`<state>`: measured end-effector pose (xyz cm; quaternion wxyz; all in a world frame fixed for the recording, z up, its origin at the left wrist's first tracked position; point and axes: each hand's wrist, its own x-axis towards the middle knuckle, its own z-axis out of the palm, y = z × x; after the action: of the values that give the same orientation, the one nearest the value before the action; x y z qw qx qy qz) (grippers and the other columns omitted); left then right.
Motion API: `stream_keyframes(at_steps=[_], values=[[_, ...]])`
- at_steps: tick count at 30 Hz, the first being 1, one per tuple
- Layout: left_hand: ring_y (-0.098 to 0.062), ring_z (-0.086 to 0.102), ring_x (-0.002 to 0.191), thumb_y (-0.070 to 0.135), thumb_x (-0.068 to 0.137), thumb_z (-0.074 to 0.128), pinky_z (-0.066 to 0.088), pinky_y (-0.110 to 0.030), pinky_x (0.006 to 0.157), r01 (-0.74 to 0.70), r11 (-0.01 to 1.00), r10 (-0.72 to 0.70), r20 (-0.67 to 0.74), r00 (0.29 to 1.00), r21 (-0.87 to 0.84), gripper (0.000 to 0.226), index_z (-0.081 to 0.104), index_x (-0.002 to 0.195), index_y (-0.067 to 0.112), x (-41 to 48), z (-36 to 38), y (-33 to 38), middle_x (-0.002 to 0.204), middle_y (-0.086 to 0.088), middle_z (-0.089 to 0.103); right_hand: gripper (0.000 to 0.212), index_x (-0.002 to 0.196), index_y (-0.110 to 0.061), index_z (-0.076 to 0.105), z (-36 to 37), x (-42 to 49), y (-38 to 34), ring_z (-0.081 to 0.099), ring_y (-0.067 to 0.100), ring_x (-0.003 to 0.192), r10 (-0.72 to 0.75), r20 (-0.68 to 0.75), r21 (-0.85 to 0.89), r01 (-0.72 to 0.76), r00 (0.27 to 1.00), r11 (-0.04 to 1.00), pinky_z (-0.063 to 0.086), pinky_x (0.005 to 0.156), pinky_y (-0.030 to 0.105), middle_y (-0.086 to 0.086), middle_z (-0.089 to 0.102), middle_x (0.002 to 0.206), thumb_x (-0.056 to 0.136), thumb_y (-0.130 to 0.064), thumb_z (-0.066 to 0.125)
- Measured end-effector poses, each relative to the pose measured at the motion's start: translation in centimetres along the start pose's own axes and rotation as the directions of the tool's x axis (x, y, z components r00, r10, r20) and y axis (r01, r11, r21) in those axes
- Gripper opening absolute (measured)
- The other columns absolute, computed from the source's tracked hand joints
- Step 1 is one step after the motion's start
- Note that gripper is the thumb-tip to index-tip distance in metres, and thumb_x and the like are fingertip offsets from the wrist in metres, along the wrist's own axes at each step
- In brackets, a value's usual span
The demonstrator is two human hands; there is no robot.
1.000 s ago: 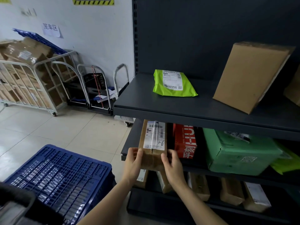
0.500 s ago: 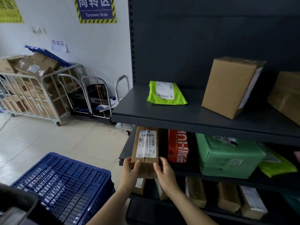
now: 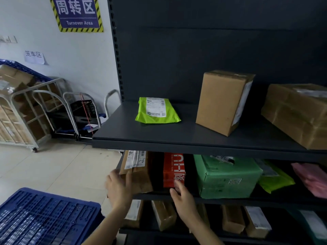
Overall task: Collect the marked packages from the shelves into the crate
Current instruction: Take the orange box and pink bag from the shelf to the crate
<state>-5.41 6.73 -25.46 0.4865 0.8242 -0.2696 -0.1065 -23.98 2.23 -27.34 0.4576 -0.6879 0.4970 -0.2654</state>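
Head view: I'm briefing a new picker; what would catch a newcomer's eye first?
The lime-green mailer glows on the upper shelf, with a red box one level down. At lower left sits the blue crate, and the left hand grips a brown package left of the red box.

Yellow-and-black-edged wall sign (image 3: 77,13) reading 周转区, Turnover Area, taped paper note (image 3: 34,57) reading 笼车区, handwritten 1-6 on brown package (image 3: 141,179) label (image 3: 135,159)
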Motion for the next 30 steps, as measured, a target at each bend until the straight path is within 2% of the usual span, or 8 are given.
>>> stream_keyframes(at_steps=[2,6,11,14,17,21,24,30], values=[[-0.026,0.045,0.111,0.03,0.089,0.061,0.039,-0.036,0.091,-0.165,0.983,0.159,0.07,0.985,0.083,0.041,0.05,0.119,0.005,-2.7,1.2,0.4,0.118,-0.012,0.052,0.048,0.143,-0.018,0.033,-1.2,-0.4,1.0,0.039,0.01,0.131,-0.006,-0.032,-0.027,0.005,0.999,1.0,0.035,0.108,0.026,-0.001,0.042,0.144,0.097,-0.027,0.044],[-0.018,0.043,0.118,0.036,0.089,0.06,0.038,-0.027,0.095,-0.386,0.915,0.336,0.305,0.891,0.121,0.047,0.047,0.127,0.013,-6.9,5.1,1.9,0.124,-0.003,0.049,0.05,0.143,-0.018,0.032,-3.2,-1.6,3.2,0.036,0.012,0.133,0.023,-0.072,-0.091,-0.03,0.997,0.995,0.033,0.108,0.026,0.0,0.039,0.146,0.096,-0.03,0.045],[-0.027,0.024,0.139,0.05,0.089,0.053,0.025,-0.033,0.112,-0.527,0.787,0.355,0.464,0.811,0.32,0.075,0.02,0.146,0.013,-7.6,9.0,3.7,0.15,-0.012,0.025,0.055,0.145,-0.022,0.026,-6.8,-3.5,5.8,0.03,0.012,0.136,0.017,-0.129,-0.405,-0.068,0.991,0.912,0.027,0.108,0.024,-0.004,0.032,0.15,0.096,-0.043,0.038],[-0.033,0.013,0.143,0.053,0.086,0.053,0.021,-0.04,0.115,-0.527,0.754,0.324,0.475,0.818,0.392,0.085,0.012,0.149,0.013,-6.8,10.5,4.6,0.156,-0.017,0.012,0.063,0.146,-0.019,0.022,-8.7,-4.4,6.4,0.029,0.016,0.136,-0.037,-0.183,-0.641,-0.09,0.982,0.762,0.027,0.11,0.027,-0.002,0.029,0.151,0.094,-0.052,0.033],[-0.035,0.009,0.144,0.057,0.084,0.054,0.019,-0.043,0.116,-0.496,0.75,0.279,0.47,0.837,0.437,0.091,0.009,0.149,0.014,-5.9,11.8,5.3,0.156,-0.02,0.006,0.065,0.147,-0.017,0.018,-9.9,-4.6,7.1,0.023,0.017,0.139,-0.034,-0.181,-0.699,-0.105,0.983,0.707,0.024,0.114,0.032,0.0,0.025,0.153,0.094,-0.053,0.031],[-0.038,0.008,0.143,0.065,0.081,0.052,0.015,-0.046,0.116,-0.447,0.757,0.225,0.452,0.863,0.477,0.089,0.016,0.148,0.021,-5.0,13.1,5.9,0.156,-0.023,0.004,0.063,0.147,-0.018,0.017,-10.7,-4.3,7.5,0.023,0.017,0.139,-0.018,-0.17,-0.691,-0.106,0.985,0.715,0.023,0.115,0.033,-0.001,0.024,0.153,0.095,-0.052,0.031],[-0.04,0.01,0.142,0.064,0.082,0.05,0.017,-0.048,0.115,-0.384,0.785,0.172,0.426,0.888,0.485,0.078,0.023,0.144,0.026,-4.4,13.8,6.1,0.155,-0.024,0.005,0.062,0.147,-0.019,0.017,-10.9,-4.4,7.8,0.024,0.016,0.138,-0.006,-0.15,-0.68,-0.099,0.989,0.727,0.023,0.115,0.031,-0.002,0.024,0.153,0.095,-0.051,0.032],[-0.042,0.026,0.131,0.049,0.088,0.054,0.031,-0.045,0.107,-0.362,0.798,0.173,0.391,0.904,0.482,0.063,0.033,0.137,0.015,-5.4,13.4,6.2,0.146,-0.026,0.021,0.06,0.146,-0.018,0.02,-11.1,-4.5,7.8,0.025,0.014,0.139,0.004,-0.149,-0.651,-0.101,0.989,0.752,0.025,0.114,0.03,-0.003,0.024,0.153,0.096,-0.048,0.033]])
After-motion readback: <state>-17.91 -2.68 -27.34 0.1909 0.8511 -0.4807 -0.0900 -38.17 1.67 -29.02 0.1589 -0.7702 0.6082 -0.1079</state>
